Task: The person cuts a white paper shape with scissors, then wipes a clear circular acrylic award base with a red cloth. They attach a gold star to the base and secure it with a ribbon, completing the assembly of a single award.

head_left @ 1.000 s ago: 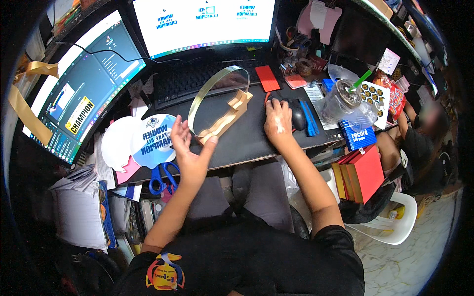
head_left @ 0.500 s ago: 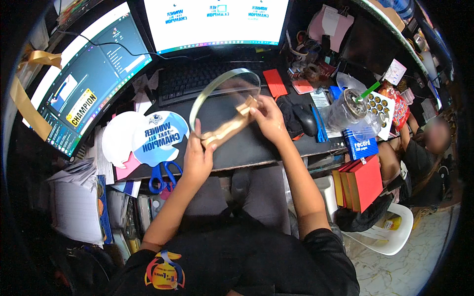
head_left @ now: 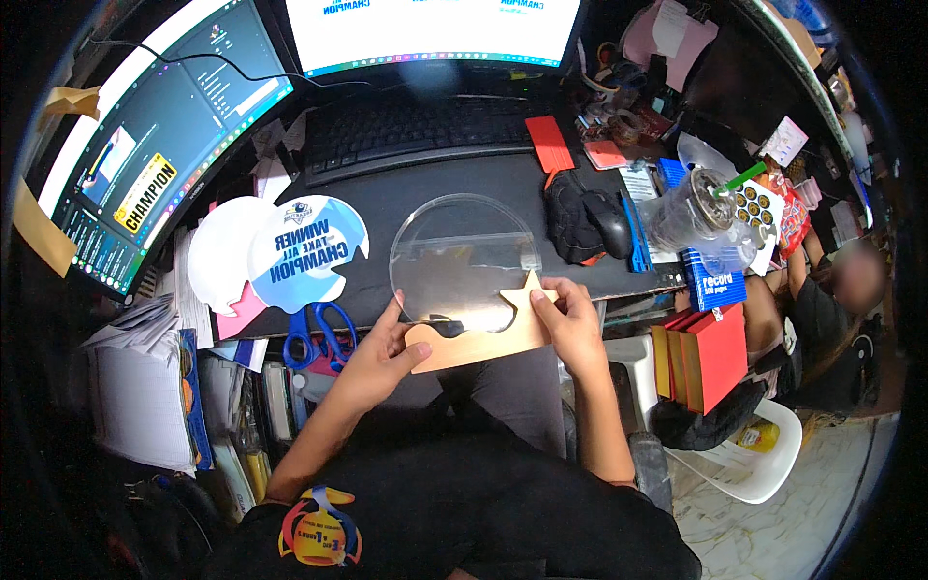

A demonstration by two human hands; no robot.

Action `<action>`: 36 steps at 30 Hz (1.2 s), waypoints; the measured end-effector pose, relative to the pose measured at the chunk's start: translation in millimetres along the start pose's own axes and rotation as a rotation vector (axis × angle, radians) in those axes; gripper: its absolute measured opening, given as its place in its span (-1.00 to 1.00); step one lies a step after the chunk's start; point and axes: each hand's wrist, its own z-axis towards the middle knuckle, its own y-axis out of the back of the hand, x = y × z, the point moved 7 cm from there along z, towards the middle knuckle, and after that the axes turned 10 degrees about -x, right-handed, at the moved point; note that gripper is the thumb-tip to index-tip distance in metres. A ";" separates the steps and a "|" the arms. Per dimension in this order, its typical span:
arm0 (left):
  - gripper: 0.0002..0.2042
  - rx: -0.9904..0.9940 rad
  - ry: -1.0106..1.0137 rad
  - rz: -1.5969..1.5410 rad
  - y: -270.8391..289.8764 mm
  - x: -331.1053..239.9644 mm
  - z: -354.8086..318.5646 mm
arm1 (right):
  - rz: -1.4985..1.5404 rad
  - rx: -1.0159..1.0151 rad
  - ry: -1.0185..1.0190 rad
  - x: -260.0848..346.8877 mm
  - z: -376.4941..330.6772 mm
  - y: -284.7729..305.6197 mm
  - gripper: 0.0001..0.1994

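I hold a trophy-like piece over my lap at the desk's near edge: a clear round acrylic disc (head_left: 464, 253) set in a tan wooden base (head_left: 483, 343) with a star shape at its right end. My left hand (head_left: 372, 353) grips the base's left end, thumb on top. Holding the right end by the star is my right hand (head_left: 570, 324). The disc now faces up toward the camera, nearly flat.
A black desk mat (head_left: 387, 208) carries a keyboard (head_left: 416, 130) and a mouse (head_left: 609, 222). Printed cut-out shapes (head_left: 304, 256) and blue scissors (head_left: 324, 333) lie left. Two monitors stand behind. A plastic cup (head_left: 691, 208), notebooks and red pads (head_left: 715, 358) crowd the right. Another person (head_left: 831, 300) sits far right.
My right hand left the mouse and took the base's star end. The piece came down toward my lap and turned so the disc faces up.
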 end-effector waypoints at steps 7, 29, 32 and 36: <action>-0.21 -0.041 -0.003 -0.025 7.8 3.6 0.0 | 0.133 -0.072 -0.003 -12.5 -3.8 -13.6 -0.68; -0.46 -0.245 -0.083 0.243 19.4 -3.4 -13.3 | 0.149 0.180 0.210 11.6 -19.0 -16.6 -0.05; -0.44 -0.180 -0.081 0.188 19.4 2.5 -20.9 | 0.136 0.220 0.212 9.8 -27.9 -12.6 -0.06; -0.42 -0.107 -0.105 0.154 25.2 18.2 -28.7 | 0.167 0.219 0.279 6.3 -43.2 -10.5 -0.08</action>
